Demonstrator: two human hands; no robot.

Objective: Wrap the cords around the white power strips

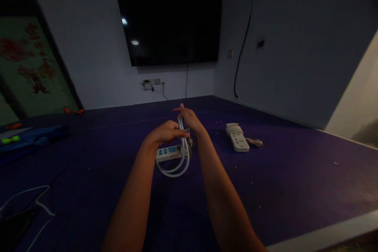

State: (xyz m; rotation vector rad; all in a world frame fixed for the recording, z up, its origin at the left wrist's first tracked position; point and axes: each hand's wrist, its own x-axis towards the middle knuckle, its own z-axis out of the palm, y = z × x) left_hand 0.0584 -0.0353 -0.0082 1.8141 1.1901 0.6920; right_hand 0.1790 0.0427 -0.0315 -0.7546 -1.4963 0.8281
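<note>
Both of my hands are on a looped white cable in the middle of the view. My left hand is closed around the loops from the left. At the top of the coil, my right hand grips the same cable, with a finger or thumb sticking out to the left. Just behind and below the loops is a white power strip with blue sockets, its right end partly covered by cable. Farther right, a second white power strip lies on the purple surface, its own cord wrapped around its far end and its plug beside it.
The purple surface ends at a pale edge on the lower right. A wall-mounted TV hangs at the back above wall sockets. A black cable dangles on the right wall. Blue fabric and a white cord lie left.
</note>
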